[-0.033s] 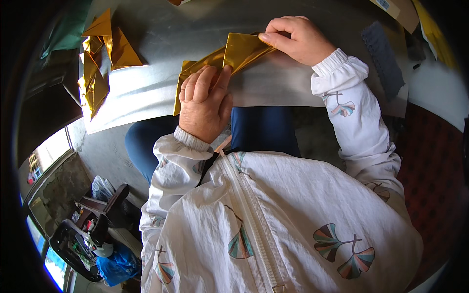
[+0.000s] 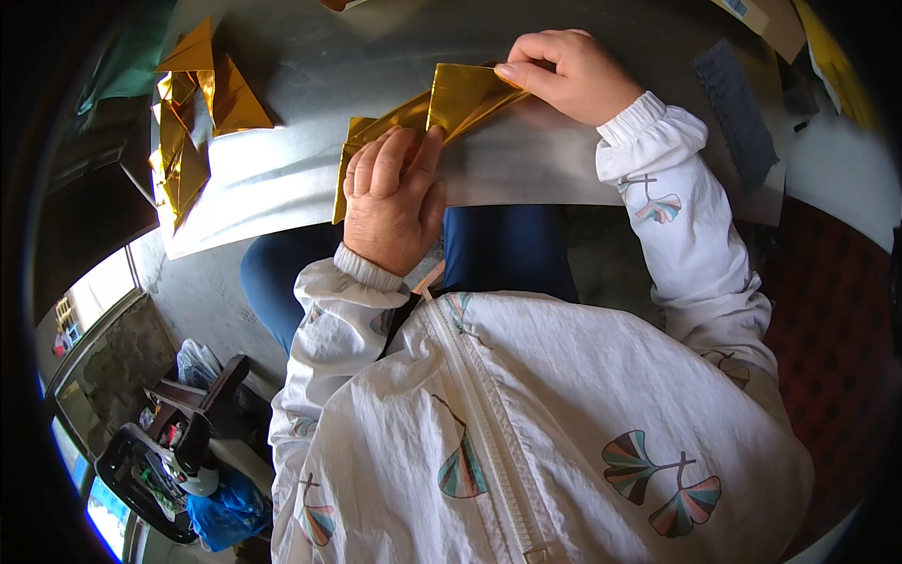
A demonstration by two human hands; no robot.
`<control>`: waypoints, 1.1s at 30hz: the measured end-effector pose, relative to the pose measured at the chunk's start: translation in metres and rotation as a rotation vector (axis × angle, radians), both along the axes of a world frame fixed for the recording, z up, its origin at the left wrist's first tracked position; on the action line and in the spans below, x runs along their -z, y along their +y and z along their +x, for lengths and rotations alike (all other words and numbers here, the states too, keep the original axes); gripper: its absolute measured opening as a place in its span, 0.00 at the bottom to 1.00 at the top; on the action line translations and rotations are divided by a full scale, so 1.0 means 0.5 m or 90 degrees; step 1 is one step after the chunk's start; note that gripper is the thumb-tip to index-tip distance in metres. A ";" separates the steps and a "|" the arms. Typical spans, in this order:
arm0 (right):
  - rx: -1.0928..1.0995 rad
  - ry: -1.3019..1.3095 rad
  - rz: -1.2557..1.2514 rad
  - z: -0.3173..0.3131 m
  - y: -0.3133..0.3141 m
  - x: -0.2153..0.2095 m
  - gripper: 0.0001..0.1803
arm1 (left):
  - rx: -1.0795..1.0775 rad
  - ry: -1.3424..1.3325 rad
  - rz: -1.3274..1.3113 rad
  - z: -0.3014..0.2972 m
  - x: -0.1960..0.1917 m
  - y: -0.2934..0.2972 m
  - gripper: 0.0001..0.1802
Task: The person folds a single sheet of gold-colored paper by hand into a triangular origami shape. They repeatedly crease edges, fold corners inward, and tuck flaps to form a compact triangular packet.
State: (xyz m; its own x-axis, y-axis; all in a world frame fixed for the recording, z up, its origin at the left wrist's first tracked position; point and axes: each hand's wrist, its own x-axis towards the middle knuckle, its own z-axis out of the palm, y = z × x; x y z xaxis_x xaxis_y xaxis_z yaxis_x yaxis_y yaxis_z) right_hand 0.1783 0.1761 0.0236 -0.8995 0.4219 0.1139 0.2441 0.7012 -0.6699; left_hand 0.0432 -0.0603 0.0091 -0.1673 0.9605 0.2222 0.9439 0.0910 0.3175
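A sheet of shiny gold foil paper (image 2: 462, 92), folded into a long slanting strip with pointed flaps, lies on the metal-topped table near its front edge. My right hand (image 2: 571, 80) pinches its upper right corner between thumb and fingertips. On the lower left part of the paper rests my left hand (image 2: 393, 193), fingers bent and close together, with a fingertip at the bottom of the raised flap. That hand covers some of the folds. Several folded gold foil pieces (image 2: 242, 99) stand in a cluster at the table's left end, apart from both hands.
A dark grey cloth (image 2: 738, 117) with a zigzag edge lies at the table's right side. Beyond it, a cardboard box (image 2: 770, 23) and something yellow (image 2: 832, 66) sit at the far right corner. Lower left, a black scooter-like vehicle (image 2: 155, 470) stands beside a blue bag (image 2: 228, 508).
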 end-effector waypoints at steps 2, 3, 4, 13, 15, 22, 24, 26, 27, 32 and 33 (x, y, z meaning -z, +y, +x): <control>-0.007 0.032 0.008 -0.006 -0.002 0.004 0.14 | 0.001 0.000 0.000 0.000 0.000 -0.001 0.32; 0.008 0.024 0.024 -0.007 -0.005 0.007 0.14 | 0.001 0.001 -0.004 0.000 0.001 -0.001 0.32; 0.016 0.026 0.041 -0.008 -0.008 0.009 0.15 | 0.000 0.003 -0.007 0.000 0.001 -0.001 0.32; 0.038 0.029 0.180 0.002 -0.027 0.020 0.12 | 0.004 0.005 -0.007 0.000 0.003 0.000 0.31; 0.039 0.026 0.196 -0.002 -0.034 0.019 0.11 | -0.001 0.009 -0.010 -0.002 0.000 -0.003 0.31; 0.095 -0.013 0.243 0.000 -0.057 0.016 0.08 | -0.001 0.010 -0.005 -0.004 -0.002 0.001 0.31; 0.110 -0.003 0.238 0.000 -0.064 0.016 0.08 | 0.003 0.005 -0.010 -0.004 -0.003 -0.002 0.30; 0.123 0.000 0.238 0.000 -0.069 0.017 0.08 | 0.002 0.008 -0.022 -0.004 -0.002 -0.004 0.30; 0.127 -0.001 0.241 0.000 -0.070 0.017 0.08 | 0.003 0.008 -0.024 -0.005 -0.002 -0.004 0.30; 0.134 -0.010 0.269 -0.001 -0.076 0.016 0.07 | 0.009 0.002 -0.018 -0.007 0.002 -0.002 0.30; 0.134 -0.014 0.269 -0.002 -0.077 0.015 0.07 | 0.009 0.000 -0.017 -0.007 0.002 -0.002 0.30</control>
State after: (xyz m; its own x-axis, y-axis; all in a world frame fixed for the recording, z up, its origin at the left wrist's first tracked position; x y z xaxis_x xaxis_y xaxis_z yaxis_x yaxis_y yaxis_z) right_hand 0.1775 0.1378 0.0159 -0.8032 0.5162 0.2971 0.4210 0.8449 -0.3299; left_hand 0.0398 -0.0612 0.0082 -0.1531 0.9684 0.1968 0.9452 0.0854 0.3150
